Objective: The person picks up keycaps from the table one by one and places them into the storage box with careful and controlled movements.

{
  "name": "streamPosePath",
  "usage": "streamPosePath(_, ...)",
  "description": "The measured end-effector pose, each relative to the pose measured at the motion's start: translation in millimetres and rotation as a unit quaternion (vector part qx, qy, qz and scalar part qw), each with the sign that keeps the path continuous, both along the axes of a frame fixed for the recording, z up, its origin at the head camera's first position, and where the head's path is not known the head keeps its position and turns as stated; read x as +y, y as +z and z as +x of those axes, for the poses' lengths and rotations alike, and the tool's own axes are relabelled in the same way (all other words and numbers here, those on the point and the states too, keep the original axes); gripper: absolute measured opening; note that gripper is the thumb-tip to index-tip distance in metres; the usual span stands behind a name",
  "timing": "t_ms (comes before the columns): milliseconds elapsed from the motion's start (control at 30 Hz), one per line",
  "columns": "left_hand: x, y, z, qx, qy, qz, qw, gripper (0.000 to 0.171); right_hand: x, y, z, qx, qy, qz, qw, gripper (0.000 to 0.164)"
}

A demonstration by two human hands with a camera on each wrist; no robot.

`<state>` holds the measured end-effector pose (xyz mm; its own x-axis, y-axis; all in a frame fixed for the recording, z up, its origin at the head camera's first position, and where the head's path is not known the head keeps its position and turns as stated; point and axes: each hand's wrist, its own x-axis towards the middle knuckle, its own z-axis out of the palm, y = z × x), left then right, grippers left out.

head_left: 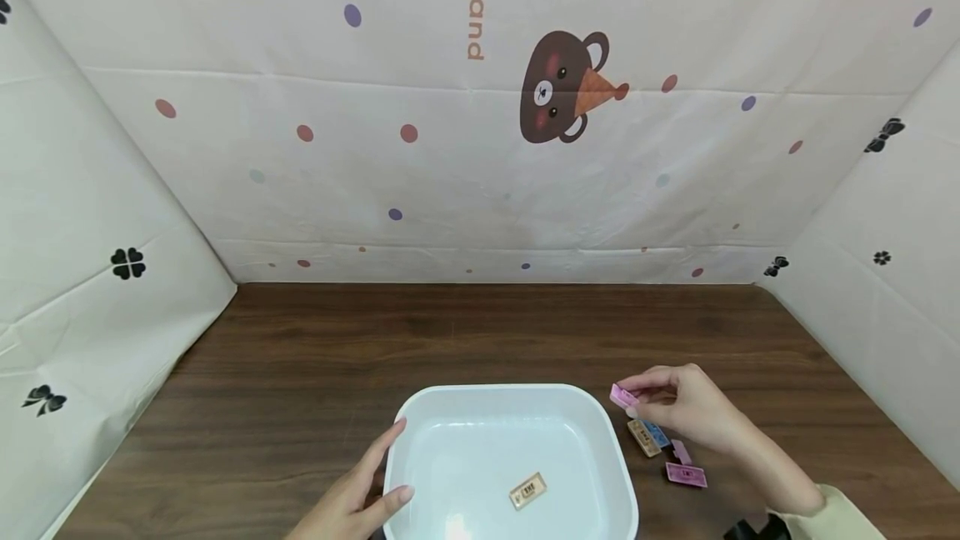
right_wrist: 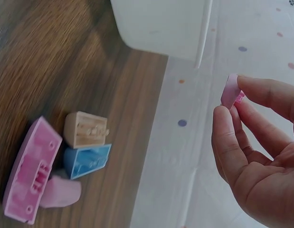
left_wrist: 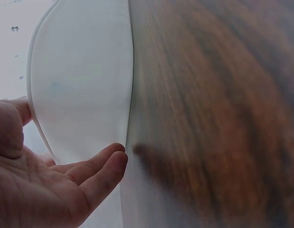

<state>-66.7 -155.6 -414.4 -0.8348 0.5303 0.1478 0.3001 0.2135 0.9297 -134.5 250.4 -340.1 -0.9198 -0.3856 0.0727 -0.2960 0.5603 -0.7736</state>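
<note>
My left hand [head_left: 356, 490] holds the near-left side of a white plastic tub [head_left: 487, 391], its thumb over the rim and its fingers along the outside wall. A beige keycap [head_left: 528, 491] with dark printing lies in the tub. Just off the tub's right side, my right hand [head_left: 686, 402] pinches a small pink keycap [right_wrist: 230, 90] between thumb and fingertips, raised above the table. Below that hand lie a beige keycap [right_wrist: 87, 129], a blue keycap [right_wrist: 87, 160], a small pink keycap [right_wrist: 62, 191] and a long pink keycap [right_wrist: 33, 173], several showing hollow undersides.
Everything stands on a dark wood-grain table [head_left: 315, 357]. White patterned sheets enclose it, with a back sheet [head_left: 450, 173] behind, a left sheet [head_left: 67, 315] and a right sheet [head_left: 885, 298]. A black object [head_left: 757, 530] shows at the bottom edge near the right sleeve.
</note>
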Motion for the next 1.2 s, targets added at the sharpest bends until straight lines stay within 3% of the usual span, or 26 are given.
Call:
streamPosePath(367,-0.6,-0.2,-0.6,-0.006,-0.001,0.001,1.0,0.062,-14.0,3.5,8.3,-0.028,0.0,-0.017,0.999,0.026)
streamPosePath(700,-0.8,4.7,0.8,-0.052,-0.002,-0.006,0.9986,0.065,-26.8,6.6,12.8,-0.014,0.035,-0.028,0.999,0.025)
streamPosePath(900,-0.7,2.5,0.4,-0.033,-0.005,0.003,0.9994,0.064,-35.4,3.9,12.7,0.026,0.054,-0.018,0.998,0.022)
streamPosePath(1200,-1.0,1.9,0.3,-0.033,-0.009,0.005,0.9994,0.064,-44.8,2.6,14.1,0.018,0.076,-0.024,0.997,0.022)
